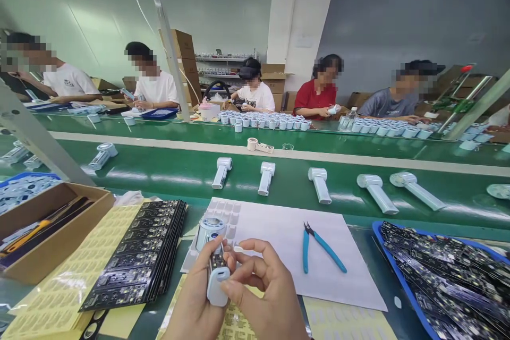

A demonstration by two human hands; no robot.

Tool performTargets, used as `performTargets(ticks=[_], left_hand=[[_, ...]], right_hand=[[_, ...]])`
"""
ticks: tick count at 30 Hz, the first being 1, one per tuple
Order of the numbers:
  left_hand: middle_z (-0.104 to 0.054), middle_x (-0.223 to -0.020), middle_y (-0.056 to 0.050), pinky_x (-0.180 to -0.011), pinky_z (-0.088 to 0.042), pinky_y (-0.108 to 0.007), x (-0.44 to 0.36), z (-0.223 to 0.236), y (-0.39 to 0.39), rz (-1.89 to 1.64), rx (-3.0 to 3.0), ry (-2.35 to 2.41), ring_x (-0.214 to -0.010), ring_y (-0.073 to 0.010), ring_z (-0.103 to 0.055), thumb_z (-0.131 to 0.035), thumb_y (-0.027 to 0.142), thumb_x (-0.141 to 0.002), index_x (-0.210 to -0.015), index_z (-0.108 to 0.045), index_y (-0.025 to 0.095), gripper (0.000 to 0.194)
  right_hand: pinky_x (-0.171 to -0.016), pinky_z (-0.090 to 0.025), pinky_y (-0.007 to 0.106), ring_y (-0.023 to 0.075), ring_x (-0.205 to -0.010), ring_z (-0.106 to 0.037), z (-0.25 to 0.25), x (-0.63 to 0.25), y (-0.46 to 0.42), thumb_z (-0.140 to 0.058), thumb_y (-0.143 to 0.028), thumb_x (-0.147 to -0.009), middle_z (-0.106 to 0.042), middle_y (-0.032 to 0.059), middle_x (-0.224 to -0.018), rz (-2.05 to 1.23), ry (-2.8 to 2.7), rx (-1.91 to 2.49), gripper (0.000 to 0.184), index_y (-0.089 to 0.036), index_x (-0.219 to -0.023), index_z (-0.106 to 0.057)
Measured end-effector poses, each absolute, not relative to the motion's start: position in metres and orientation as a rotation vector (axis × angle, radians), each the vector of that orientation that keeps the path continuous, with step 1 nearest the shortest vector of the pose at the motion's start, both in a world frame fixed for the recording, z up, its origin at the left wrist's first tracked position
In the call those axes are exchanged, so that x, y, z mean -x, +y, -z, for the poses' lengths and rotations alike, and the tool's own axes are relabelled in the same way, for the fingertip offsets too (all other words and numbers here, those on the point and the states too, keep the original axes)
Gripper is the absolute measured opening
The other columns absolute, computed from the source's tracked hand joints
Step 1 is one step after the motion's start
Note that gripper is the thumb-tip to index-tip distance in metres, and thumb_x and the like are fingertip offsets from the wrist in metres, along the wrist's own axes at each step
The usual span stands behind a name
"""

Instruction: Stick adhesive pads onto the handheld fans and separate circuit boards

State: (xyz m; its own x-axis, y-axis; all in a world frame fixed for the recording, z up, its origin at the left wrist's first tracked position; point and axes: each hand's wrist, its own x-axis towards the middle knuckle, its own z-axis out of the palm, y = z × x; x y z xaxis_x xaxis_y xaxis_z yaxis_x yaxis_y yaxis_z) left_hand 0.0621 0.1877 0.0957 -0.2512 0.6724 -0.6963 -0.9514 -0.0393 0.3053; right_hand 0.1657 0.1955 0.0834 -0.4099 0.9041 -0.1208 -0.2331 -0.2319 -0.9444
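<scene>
My left hand is closed around the handle of a light blue handheld fan, whose round head points away from me. A dark circuit board shows in the handle's open side. My right hand is closed at the handle's near end, thumb against the light blue end piece and fingers curled beside the board. Whether a small part sits between those fingertips is hidden. Under the fan lies a white sheet with grey stickers, and blue-handled cutters rest on it, jaws spread.
Stacked circuit boards lie left, beside a cardboard box of tools. A blue tray of boards stands right. Several handheld fans lie along the green conveyor belt. Several co-workers sit beyond it; a metal post slants at left.
</scene>
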Motion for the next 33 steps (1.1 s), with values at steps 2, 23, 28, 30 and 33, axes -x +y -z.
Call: performTargets(ticks=[2, 23, 28, 30, 33], left_hand=[[-0.05, -0.061, 0.003, -0.043, -0.049, -0.015, -0.062, -0.096, 0.186, -1.626, 0.445, 0.864, -0.044, -0.0066, -0.054, -0.053, 0.014, -0.095, -0.084, -0.054, 0.015, 0.01], [-0.06, -0.068, -0.003, -0.041, -0.052, -0.013, -0.064, -0.108, 0.174, -1.533, 0.509, 0.9, -0.042, -0.0066, -0.056, -0.048, 0.01, -0.095, -0.089, -0.061, 0.01, 0.014], [-0.073, -0.081, -0.011, -0.075, -0.063, -0.03, -0.055, -0.07, 0.153, -1.548, 0.035, 1.257, -0.074, -0.0206, -0.074, -0.067, -0.002, -0.074, -0.084, -0.071, 0.012, 0.017], [-0.077, -0.089, -0.012, -0.091, -0.059, -0.035, -0.055, -0.053, 0.143, -1.504, -0.101, 1.285, -0.092, -0.0274, -0.074, -0.076, 0.003, -0.066, -0.083, -0.074, 0.013, 0.02], [-0.078, -0.097, -0.015, -0.105, -0.049, -0.043, -0.056, -0.035, 0.135, -1.452, -0.176, 1.304, -0.105, -0.0342, -0.071, -0.083, 0.016, -0.059, -0.085, -0.076, 0.013, 0.027]], right_hand=[[-0.095, -0.055, 0.04, 0.0297, -0.116, -0.068, -0.084, -0.165, 0.194, -0.077, -0.02, -0.06, -0.073, -0.0024, -0.064, -1.75, -1.182, 0.913, 0.043, -0.022, -0.1, -0.061], [-0.067, -0.058, 0.027, 0.0223, -0.092, -0.069, -0.065, -0.177, 0.193, -0.078, -0.027, -0.068, -0.064, 0.006, -0.118, -1.236, -1.443, 1.071, 0.062, -0.027, -0.126, -0.056], [-0.052, -0.045, 0.023, 0.0172, -0.077, -0.061, -0.035, -0.209, 0.208, -0.066, -0.041, -0.085, -0.063, 0.0058, -0.103, -1.342, -1.585, 1.113, 0.02, -0.021, -0.083, -0.068], [-0.051, -0.042, 0.024, 0.0158, -0.071, -0.059, -0.023, -0.215, 0.206, -0.066, -0.035, -0.084, -0.063, 0.0045, -0.096, -1.346, -1.652, 1.161, 0.019, -0.02, -0.072, -0.067], [-0.061, -0.047, 0.027, 0.0158, -0.07, -0.059, -0.009, -0.215, 0.197, -0.065, -0.028, -0.085, -0.065, 0.0029, -0.091, -1.261, -1.691, 1.177, 0.014, -0.02, -0.074, -0.069]])
